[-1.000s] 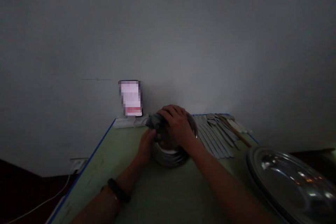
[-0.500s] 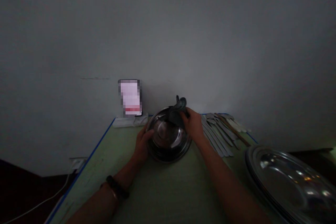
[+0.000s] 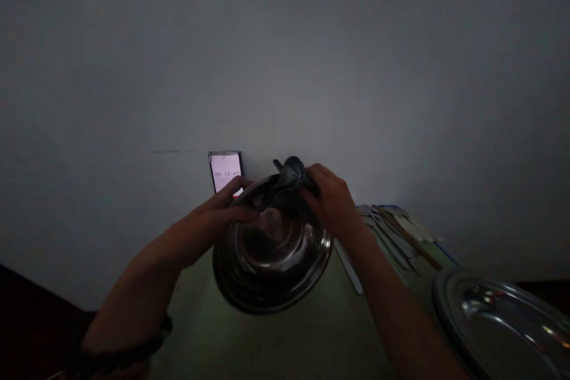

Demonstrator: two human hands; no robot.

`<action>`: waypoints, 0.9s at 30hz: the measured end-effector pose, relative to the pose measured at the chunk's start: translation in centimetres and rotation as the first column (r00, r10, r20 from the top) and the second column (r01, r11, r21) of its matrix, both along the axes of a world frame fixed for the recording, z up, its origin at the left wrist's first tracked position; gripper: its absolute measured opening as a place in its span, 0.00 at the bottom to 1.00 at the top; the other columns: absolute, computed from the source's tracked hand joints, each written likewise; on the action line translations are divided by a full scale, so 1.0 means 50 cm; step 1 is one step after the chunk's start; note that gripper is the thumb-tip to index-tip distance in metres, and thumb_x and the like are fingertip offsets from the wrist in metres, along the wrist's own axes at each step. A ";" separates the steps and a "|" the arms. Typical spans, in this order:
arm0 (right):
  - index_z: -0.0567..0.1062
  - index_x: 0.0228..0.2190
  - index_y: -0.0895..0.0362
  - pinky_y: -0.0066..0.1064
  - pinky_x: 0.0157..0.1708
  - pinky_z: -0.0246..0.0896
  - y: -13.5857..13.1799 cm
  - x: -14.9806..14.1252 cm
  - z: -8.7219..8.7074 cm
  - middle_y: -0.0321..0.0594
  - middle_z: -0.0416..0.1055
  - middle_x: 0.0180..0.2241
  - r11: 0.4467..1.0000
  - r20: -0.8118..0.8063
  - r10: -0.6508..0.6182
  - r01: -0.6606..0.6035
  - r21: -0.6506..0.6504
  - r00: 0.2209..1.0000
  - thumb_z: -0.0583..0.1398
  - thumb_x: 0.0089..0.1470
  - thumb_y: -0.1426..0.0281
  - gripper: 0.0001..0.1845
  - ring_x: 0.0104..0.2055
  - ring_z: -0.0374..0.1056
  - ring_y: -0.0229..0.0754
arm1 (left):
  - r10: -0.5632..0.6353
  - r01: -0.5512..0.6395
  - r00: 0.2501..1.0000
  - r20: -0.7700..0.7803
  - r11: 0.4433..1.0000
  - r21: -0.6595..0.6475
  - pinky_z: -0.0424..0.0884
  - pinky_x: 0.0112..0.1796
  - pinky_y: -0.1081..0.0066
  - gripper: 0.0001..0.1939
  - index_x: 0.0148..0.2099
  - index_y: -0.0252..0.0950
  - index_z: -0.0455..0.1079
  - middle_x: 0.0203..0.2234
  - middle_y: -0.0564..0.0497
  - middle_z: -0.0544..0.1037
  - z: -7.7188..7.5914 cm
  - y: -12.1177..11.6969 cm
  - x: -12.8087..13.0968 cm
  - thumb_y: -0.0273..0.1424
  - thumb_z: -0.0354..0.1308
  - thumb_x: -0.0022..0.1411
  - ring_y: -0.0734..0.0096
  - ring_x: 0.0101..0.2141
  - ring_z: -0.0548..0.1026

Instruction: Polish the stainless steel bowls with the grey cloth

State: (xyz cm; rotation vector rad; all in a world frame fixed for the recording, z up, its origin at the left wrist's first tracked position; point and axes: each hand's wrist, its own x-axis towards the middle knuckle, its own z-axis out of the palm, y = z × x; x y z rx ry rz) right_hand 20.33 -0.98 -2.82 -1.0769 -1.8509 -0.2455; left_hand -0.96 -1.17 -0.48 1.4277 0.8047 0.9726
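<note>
A steel bowl (image 3: 271,261) is lifted off the green table (image 3: 285,338) and tilted toward me, its inside showing. My left hand (image 3: 222,211) grips the bowl's far left rim. My right hand (image 3: 332,202) is closed on a dark grey cloth (image 3: 289,175), pressing it against the bowl's far rim. The room is dim.
A phone (image 3: 226,171) with a lit timer screen leans on the wall behind the bowl. A row of several knives and utensils (image 3: 392,231) lies at the right. Stacked steel plates (image 3: 503,320) sit at the near right corner.
The bowl has been lifted from the table and brought nearer, tilted toward me. My right hand moved the cloth from inside the bowl up to its far rim.
</note>
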 end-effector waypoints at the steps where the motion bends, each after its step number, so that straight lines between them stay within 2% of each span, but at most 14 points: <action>1: 0.69 0.32 0.56 0.32 0.37 0.61 -0.005 0.000 0.008 0.39 0.69 0.33 1.000 -0.009 0.014 -0.014 0.008 1.000 0.55 0.57 0.72 0.03 0.36 0.65 0.41 | 0.011 -0.011 1.000 0.000 1.000 0.010 0.72 0.27 0.67 0.14 0.36 0.37 0.75 0.26 0.49 0.77 0.020 -0.002 -0.001 0.24 0.66 0.43 0.59 0.28 0.77; 3: 0.69 0.35 0.57 0.35 0.40 0.62 -0.013 0.000 0.016 0.42 0.68 0.35 1.000 -0.033 0.029 -0.029 0.003 0.999 0.53 0.56 0.74 0.06 0.38 0.65 0.43 | 0.033 -0.033 0.999 0.012 0.999 0.028 0.73 0.29 0.67 0.11 0.33 0.36 0.74 0.25 0.51 0.76 0.047 -0.001 0.006 0.22 0.66 0.43 0.60 0.28 0.77; 5: 0.68 0.41 0.58 0.38 0.44 0.62 -0.015 -0.002 0.012 0.45 0.68 0.39 0.996 -0.041 0.046 -0.049 -0.069 0.998 0.50 0.55 0.77 0.13 0.42 0.65 0.45 | 0.066 -0.062 0.997 -0.046 0.993 0.097 0.73 0.30 0.69 0.09 0.30 0.36 0.74 0.25 0.52 0.76 0.057 0.005 0.016 0.22 0.66 0.43 0.61 0.30 0.76; 8: 0.64 0.50 0.59 0.43 0.50 0.60 -0.016 -0.008 -0.003 0.50 0.65 0.46 0.971 -0.059 0.066 -0.078 -0.225 0.996 0.47 0.52 0.81 0.23 0.49 0.63 0.47 | 0.075 -0.024 0.969 -0.237 0.977 0.213 0.73 0.36 0.67 0.07 0.34 0.37 0.73 0.28 0.52 0.77 0.050 0.016 0.027 0.27 0.64 0.48 0.61 0.35 0.75; 11: 0.59 0.54 0.61 0.45 0.55 0.56 -0.021 -0.016 -0.010 0.52 0.62 0.50 0.955 -0.072 0.110 -0.125 -0.268 0.991 0.49 0.52 0.79 0.26 0.54 0.59 0.47 | 0.088 -0.004 0.948 -0.307 0.964 0.264 0.70 0.44 0.62 0.09 0.38 0.39 0.73 0.33 0.52 0.77 0.035 0.019 0.028 0.32 0.61 0.52 0.59 0.40 0.74; 13: 0.61 0.53 0.60 0.45 0.54 0.57 -0.024 -0.023 -0.008 0.50 0.63 0.49 0.958 -0.065 0.143 -0.155 -0.240 0.988 0.53 0.54 0.75 0.23 0.52 0.60 0.48 | 0.103 -0.002 0.940 -0.325 0.955 0.298 0.68 0.45 0.61 0.12 0.40 0.40 0.73 0.34 0.52 0.78 0.027 0.018 0.028 0.33 0.61 0.51 0.59 0.41 0.73; 15: 0.66 0.47 0.58 0.44 0.50 0.61 -0.026 -0.029 -0.005 0.47 0.66 0.45 0.967 -0.066 0.148 -0.158 -0.201 0.987 0.54 0.56 0.71 0.16 0.48 0.62 0.47 | 0.099 0.025 0.921 -0.377 0.950 0.310 0.68 0.44 0.62 0.12 0.40 0.40 0.72 0.33 0.52 0.77 0.022 0.014 0.029 0.33 0.61 0.51 0.60 0.40 0.73; 18: 0.69 0.39 0.57 0.39 0.44 0.63 -0.021 -0.031 -0.004 0.44 0.68 0.39 0.979 -0.069 0.126 -0.135 -0.152 0.990 0.55 0.57 0.72 0.07 0.43 0.64 0.45 | 0.100 0.043 0.900 -0.425 0.948 0.314 0.69 0.41 0.63 0.09 0.37 0.39 0.70 0.31 0.53 0.76 0.020 0.009 0.036 0.33 0.60 0.51 0.62 0.36 0.73; 20: 0.70 0.39 0.58 0.37 0.43 0.63 -0.016 -0.026 -0.006 0.44 0.69 0.38 0.984 -0.082 0.129 -0.138 -0.116 0.988 0.55 0.57 0.73 0.07 0.42 0.65 0.44 | 0.112 0.033 0.903 -0.414 0.944 0.329 0.69 0.40 0.64 0.07 0.35 0.39 0.70 0.30 0.53 0.75 0.021 0.007 0.042 0.33 0.60 0.52 0.62 0.36 0.73; 23: 0.71 0.40 0.58 0.36 0.44 0.62 -0.008 -0.012 -0.007 0.44 0.72 0.38 0.992 -0.155 0.114 -0.121 -0.038 0.981 0.55 0.57 0.73 0.09 0.42 0.67 0.43 | 0.088 0.022 0.945 -0.315 0.944 0.330 0.70 0.39 0.66 0.07 0.37 0.40 0.70 0.30 0.54 0.77 0.026 0.007 0.045 0.32 0.60 0.53 0.63 0.36 0.74; 25: 0.73 0.39 0.57 0.36 0.42 0.62 -0.004 -0.004 -0.009 0.42 0.73 0.37 0.998 -0.249 0.052 -0.061 -0.025 0.967 0.55 0.57 0.70 0.09 0.40 0.68 0.43 | 0.070 0.001 0.973 -0.219 0.951 0.308 0.71 0.35 0.68 0.08 0.38 0.40 0.70 0.30 0.54 0.78 0.031 0.009 0.040 0.32 0.61 0.53 0.65 0.34 0.75; 27: 0.74 0.38 0.57 0.35 0.39 0.62 0.001 0.000 -0.012 0.41 0.75 0.35 0.997 -0.361 -0.030 0.004 -0.071 0.932 0.55 0.57 0.67 0.10 0.37 0.69 0.42 | 0.110 -0.067 0.985 -0.132 0.954 0.293 0.71 0.32 0.71 0.10 0.39 0.40 0.71 0.30 0.54 0.78 0.036 0.010 0.034 0.32 0.63 0.52 0.67 0.32 0.76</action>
